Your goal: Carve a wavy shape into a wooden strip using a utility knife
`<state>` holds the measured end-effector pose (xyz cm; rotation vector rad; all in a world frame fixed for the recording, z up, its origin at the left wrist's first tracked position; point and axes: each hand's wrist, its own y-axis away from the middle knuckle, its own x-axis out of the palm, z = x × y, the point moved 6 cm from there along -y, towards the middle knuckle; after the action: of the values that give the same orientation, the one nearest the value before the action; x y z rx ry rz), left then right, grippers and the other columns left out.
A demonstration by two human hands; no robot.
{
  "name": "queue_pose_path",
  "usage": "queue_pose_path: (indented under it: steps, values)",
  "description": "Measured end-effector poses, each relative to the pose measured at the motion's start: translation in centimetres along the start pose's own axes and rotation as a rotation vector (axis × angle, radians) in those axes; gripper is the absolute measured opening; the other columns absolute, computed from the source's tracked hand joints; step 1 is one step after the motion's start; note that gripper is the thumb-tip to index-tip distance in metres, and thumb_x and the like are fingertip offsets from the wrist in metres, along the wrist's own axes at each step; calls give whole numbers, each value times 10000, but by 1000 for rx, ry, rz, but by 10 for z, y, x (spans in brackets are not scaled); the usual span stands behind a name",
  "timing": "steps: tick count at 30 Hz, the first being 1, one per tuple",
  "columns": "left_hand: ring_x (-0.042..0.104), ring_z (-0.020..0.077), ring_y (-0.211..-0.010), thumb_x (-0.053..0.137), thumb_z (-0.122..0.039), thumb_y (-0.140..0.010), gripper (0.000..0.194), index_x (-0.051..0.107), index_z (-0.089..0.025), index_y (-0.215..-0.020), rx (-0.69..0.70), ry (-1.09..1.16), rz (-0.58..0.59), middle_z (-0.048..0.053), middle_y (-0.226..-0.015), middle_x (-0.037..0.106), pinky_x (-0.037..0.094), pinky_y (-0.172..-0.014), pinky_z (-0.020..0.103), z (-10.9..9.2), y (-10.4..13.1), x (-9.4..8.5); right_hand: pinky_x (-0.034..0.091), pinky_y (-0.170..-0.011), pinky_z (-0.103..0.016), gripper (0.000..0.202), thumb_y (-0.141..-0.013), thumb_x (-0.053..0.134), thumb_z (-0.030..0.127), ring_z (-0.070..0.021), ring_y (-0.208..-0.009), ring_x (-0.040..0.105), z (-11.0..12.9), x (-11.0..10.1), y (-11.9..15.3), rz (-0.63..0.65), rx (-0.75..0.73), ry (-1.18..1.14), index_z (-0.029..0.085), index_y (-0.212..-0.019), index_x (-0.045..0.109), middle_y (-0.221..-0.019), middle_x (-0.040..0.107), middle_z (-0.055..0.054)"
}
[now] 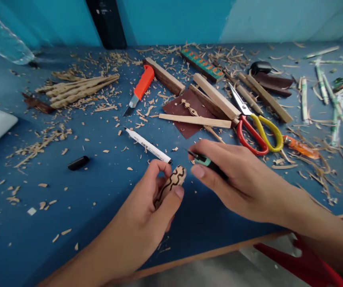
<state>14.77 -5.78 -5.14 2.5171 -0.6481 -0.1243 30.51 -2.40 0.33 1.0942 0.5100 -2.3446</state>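
Near the table's front edge, my left hand [156, 203] is closed around a small piece of wood [174, 179] marked with wavy black lines. Just to its right, my right hand [234, 175] grips a green and black craft knife [205, 161]. The knife's thin tip points left, a little above the wood and apart from it. Behind my left hand lies a white marker [149, 145], and its black cap [78, 162] rests farther left. Part of the wood is hidden by my left fingers and thumb.
Shavings are scattered over the blue table [105, 199]. An orange utility knife [141, 87], carved sticks [84, 89], brown sandpaper [186, 107], wood strips [216, 95] and red-yellow scissors [255, 127] lie behind. A phone [107, 24] leans at the wall; an orange-handled tool [301, 147] lies right.
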Motion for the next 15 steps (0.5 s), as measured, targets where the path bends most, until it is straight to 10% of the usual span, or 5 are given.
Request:
queue_pose_path:
  steps: [9, 15]
  values:
    - [266, 46, -502, 615, -509, -978, 349, 419, -352, -1220, -179, 318, 51, -113, -657, 383, 317, -480, 129, 6, 5, -14, 331, -520, -337, 259, -1109, 326, 373, -161, -634, 573, 6, 25, 9, 60, -118, 203, 181, -1132, 498, -879, 639, -27]
    - [659, 160, -905, 817, -455, -765, 606, 547, -312, -1290, -218, 302, -244, 3, -974, 669, 569, -800, 221, -3, 15, -7, 316, -507, -345, 234, -1102, 352, 381, -164, -582, 478, 10, 30, 7, 70, -127, 182, 195, -1098, 494, -800, 570, 9]
